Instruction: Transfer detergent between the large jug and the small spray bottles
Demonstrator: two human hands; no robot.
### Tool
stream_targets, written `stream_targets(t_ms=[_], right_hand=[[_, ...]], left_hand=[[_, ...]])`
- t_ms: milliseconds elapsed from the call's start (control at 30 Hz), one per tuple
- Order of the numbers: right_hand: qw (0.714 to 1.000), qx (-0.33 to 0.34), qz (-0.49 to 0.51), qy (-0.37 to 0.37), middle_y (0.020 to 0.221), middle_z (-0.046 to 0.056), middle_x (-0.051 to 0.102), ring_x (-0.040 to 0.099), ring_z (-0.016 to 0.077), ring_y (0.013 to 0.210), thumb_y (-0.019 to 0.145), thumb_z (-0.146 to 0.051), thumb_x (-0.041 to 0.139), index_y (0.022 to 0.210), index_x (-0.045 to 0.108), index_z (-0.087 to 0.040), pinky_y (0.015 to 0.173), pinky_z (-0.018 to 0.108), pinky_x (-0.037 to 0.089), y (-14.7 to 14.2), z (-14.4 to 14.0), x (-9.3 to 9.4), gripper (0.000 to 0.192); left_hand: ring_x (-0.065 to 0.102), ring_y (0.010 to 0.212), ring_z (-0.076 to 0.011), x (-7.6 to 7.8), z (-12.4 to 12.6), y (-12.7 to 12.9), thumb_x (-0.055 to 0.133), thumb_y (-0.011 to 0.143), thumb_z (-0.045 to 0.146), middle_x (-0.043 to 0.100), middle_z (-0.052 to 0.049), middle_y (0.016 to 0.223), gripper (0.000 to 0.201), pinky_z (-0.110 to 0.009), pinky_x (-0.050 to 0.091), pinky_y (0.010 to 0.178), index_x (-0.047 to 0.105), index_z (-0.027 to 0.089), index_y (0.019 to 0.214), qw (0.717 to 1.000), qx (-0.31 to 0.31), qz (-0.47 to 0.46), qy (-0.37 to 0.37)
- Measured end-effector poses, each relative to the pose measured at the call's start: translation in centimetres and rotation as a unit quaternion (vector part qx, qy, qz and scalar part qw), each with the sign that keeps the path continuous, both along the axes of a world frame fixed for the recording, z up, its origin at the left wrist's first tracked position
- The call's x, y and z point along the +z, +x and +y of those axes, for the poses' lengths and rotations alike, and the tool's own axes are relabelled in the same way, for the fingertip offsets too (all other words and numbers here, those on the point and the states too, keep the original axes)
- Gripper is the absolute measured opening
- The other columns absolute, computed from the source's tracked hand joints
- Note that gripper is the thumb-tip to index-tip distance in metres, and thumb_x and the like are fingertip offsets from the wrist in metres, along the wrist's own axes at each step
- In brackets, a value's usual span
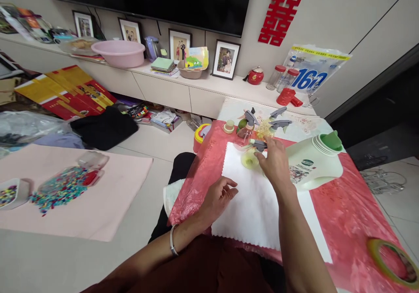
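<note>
A small spray bottle with yellow-green liquid and a grey trigger head stands at the far part of a white scallop-edged cloth. My right hand has its thumb and fingers closed about the right side of this bottle, partly hiding it. My left hand hovers over the cloth's left edge, fingers loosely curled and apart, holding nothing. Just behind are several more spray bottles with grey heads, one a clear bottle. A pale green jug with a green cap stands right of my right hand.
Red plastic film covers the table. A tape roll lies at its right front. Left, a pink-covered surface carries spilled colourful beads. A cabinet behind holds a pink basin and red-lidded jars.
</note>
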State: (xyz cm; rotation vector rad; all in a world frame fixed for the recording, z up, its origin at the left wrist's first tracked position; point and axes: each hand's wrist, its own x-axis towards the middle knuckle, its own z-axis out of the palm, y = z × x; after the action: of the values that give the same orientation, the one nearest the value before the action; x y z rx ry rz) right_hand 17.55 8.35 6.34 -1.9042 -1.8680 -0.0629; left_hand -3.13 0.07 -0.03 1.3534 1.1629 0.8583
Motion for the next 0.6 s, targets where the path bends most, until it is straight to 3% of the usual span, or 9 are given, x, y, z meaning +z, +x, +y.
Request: stream_targets(t_ms=[133, 233, 333, 467, 533, 600], right_hand=[[0.998, -0.025, -0.001, -0.050, 0.098, 0.011, 0.064, 0.057, 0.0229, 0.085, 0.079, -0.024, 0.068, 0.105, 0.066, -0.011, 0.074, 0.030, 0.041, 0.3, 1.5, -0.9, 0.029], [0.998, -0.041, 0.007, -0.053, 0.087, 0.007, 0.063, 0.053, 0.0177, 0.071, 0.079, -0.029, 0.069, 0.092, 0.062, -0.013, 0.064, 0.026, 0.032, 0.3, 0.7, -0.7, 0.022], [0.999, -0.038, 0.020, -0.031, 0.084, 0.005, 0.062, 0.053, 0.0178, 0.071, 0.081, -0.037, 0.067, 0.090, 0.060, -0.015, 0.063, 0.027, 0.030, 0.1, -1.7, 0.2, 0.024], [0.999, 0.004, 0.050, -0.010, 0.079, 0.002, 0.059, 0.054, 0.0154, 0.064, 0.087, -0.051, 0.058, 0.085, 0.059, -0.018, 0.061, 0.027, 0.033, -1.1, -6.5, 1.0, 0.033], [0.996, 0.037, 0.084, 0.018, 0.078, 0.001, 0.058, 0.054, 0.0135, 0.062, 0.092, -0.050, 0.055, 0.085, 0.060, -0.018, 0.060, 0.025, 0.035, -1.9, -8.7, 1.0, 0.033], [0.992, 0.055, 0.103, 0.040, 0.078, -0.001, 0.058, 0.056, 0.0122, 0.063, 0.094, -0.046, 0.056, 0.087, 0.060, -0.018, 0.059, 0.024, 0.036, -2.8, -10.4, 0.7, 0.029]], left_hand=[[0.055, 0.066, -0.0137, -0.8, 0.5, -0.1, 0.066, 0.084, 0.040, 0.063, -0.001, 0.085, 0.029, -0.030, 0.045, 0.068, 0.065, 0.018, 0.103, 1.000, 0.000, 0.018, -0.016], [0.060, 0.079, -0.0177, -1.5, 0.8, -0.1, 0.068, 0.084, 0.039, 0.066, -0.004, 0.098, 0.030, -0.034, 0.050, 0.075, 0.064, 0.021, 0.107, 0.999, 0.004, 0.029, 0.014], [0.061, 0.107, -0.0267, -2.5, 1.0, 0.3, 0.073, 0.082, 0.047, 0.062, -0.011, 0.123, 0.049, -0.043, 0.051, 0.091, 0.058, 0.023, 0.122, 0.995, 0.010, 0.033, 0.090], [0.045, 0.136, -0.0385, -3.6, 0.9, 1.7, 0.076, 0.070, 0.071, 0.049, -0.018, 0.146, 0.093, -0.056, 0.037, 0.113, 0.042, 0.024, 0.143, 0.977, 0.011, 0.050, 0.209], [0.044, 0.137, -0.0405, -3.8, 0.7, 2.6, 0.077, 0.064, 0.075, 0.049, -0.018, 0.146, 0.101, -0.058, 0.033, 0.115, 0.042, 0.023, 0.143, 0.971, 0.000, 0.055, 0.233], [0.052, 0.127, -0.0390, -3.5, 0.5, 3.4, 0.081, 0.062, 0.071, 0.057, -0.015, 0.137, 0.091, -0.056, 0.037, 0.111, 0.052, 0.023, 0.133, 0.975, -0.021, 0.045, 0.218]])
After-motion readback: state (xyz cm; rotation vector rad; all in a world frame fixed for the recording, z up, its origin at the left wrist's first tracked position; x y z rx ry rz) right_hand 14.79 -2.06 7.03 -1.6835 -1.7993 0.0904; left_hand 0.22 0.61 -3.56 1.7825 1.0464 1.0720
